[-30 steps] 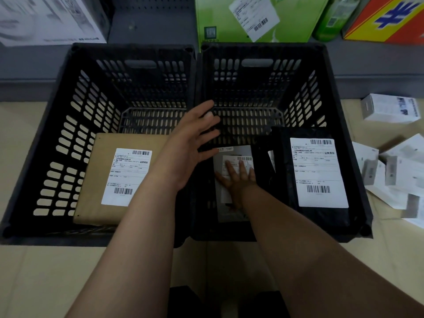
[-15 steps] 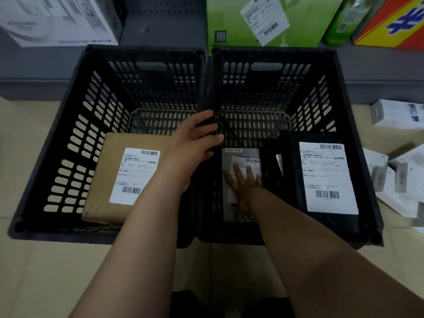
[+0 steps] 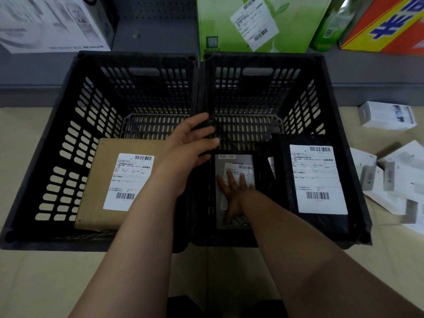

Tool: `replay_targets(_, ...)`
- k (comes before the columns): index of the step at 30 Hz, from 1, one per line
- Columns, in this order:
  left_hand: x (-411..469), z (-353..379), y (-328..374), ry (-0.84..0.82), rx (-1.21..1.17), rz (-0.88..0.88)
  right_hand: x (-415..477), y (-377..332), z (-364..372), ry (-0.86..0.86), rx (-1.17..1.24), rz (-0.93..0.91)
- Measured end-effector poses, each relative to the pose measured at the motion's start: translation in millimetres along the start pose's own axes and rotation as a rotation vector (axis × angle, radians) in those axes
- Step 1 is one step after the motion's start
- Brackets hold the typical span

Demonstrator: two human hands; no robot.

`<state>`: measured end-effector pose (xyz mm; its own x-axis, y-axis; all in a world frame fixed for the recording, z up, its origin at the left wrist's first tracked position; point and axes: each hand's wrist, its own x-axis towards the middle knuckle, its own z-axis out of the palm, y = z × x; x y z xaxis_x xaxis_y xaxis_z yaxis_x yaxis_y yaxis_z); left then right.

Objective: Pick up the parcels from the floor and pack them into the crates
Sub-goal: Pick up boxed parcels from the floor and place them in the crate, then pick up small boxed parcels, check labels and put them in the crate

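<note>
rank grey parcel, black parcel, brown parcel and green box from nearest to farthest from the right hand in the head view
1. grey parcel: under the right hand, touching it, in the right crate.
2. black parcel: just right, same crate.
3. brown parcel: in the left crate.
4. green box: behind both.

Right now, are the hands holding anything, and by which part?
Nothing is gripped. The right hand lies flat on the grey parcel, over its label; the left hand is open and empty.

The right hand (image 3: 232, 192) hides part of the grey parcel (image 3: 243, 159). The label (image 3: 317, 177) words are too small to read.
</note>
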<state>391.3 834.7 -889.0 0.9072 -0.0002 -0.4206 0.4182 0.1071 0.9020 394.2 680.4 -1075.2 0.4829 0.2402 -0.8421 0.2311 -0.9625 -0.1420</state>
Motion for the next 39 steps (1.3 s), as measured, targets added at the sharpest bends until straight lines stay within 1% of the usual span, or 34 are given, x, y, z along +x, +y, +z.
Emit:
replay_targets(4, -0.2, 5.3, -0.8, -0.009, -0.006, -0.016, -26.6, -5.0, -27.3, 0.004, 0.048, -0.011)
replay_targets(5, 0.5, 6.7, -0.4, -0.008, -0.020, -0.022, -37.4, -3.2, -41.7, 0.020, 0.134, -0.031)
replay_targets(7, 2.7, 9.8, 0.6, 0.008, -0.073, -0.023, -56.3, 2.6, -74.7, 0.080, 0.410, -0.121)
replay_targets(10, 9.4, 19.9, 0.6, 0.050, -0.146, 0.015, -90.6, 14.2, -110.8, 0.256, 0.740, -0.207)
replay_targets(12, 13.3, 29.4, -2.3, 0.039, -0.126, 0.044, -114.5, 25.3, -121.2, 0.378, 0.920, -0.220)
replay_targets(15, 20.1, 43.0, -10.3, -0.074, -0.042, 0.050, -148.9, 45.4, -126.6, 0.544, 1.102, -0.232)
replay_targets(17, 22.5, 50.7, -15.3, -0.154, 0.007, 0.040, -166.0, 62.0, -124.2, 0.625, 1.207, -0.253)
replay_targets(19, 25.1, 59.6, -19.2, -0.186, -0.003, 0.026, -180.2, 80.0, -120.7, 0.706, 1.274, -0.269)
replay_targets(22, 27.9, 80.4, -19.8, -0.141, -0.078, 0.012, -199.0, 115.6, -116.0, 0.835, 1.351, -0.286)
replay_targets(23, 27.4, 89.1, -17.7, -0.126, -0.120, 0.003, -207.0, 130.9, -114.5, 0.872, 1.353, -0.277)
replay_targets(25, 25.3, 110.7, -13.1, -0.148, -0.183, 0.000, -227.5, 169.3, -109.4, 0.917, 1.313, -0.239)
replay_targets(28, 20.3, 139.5, -12.1, -0.191, -0.154, -0.006, -261.7, 232.8, -97.1, 0.963, 1.273, -0.176)
replay_targets(32, 9.8, 180.8, -12.0, -0.192, -0.105, -0.025, -292.8, 316.7, -66.4, 1.032, 1.324, -0.126)
replay_targets(35, 3.2, 241.5, -3.6, -0.290, -0.030, -0.023, -300.8, 376.3, -45.5, 1.049, 1.380, -0.123)
replay_targets(37, -0.3, 294.4, 4.9, -0.359, 0.002, -0.020, -302.7, 414.0, -35.5, 1.077, 1.430, -0.132)
replay_targets(39, -1.4, 346.1, 15.3, -0.381, 0.000, 0.002, -303.7, 445.1, -30.1, 1.093, 1.472, -0.131)
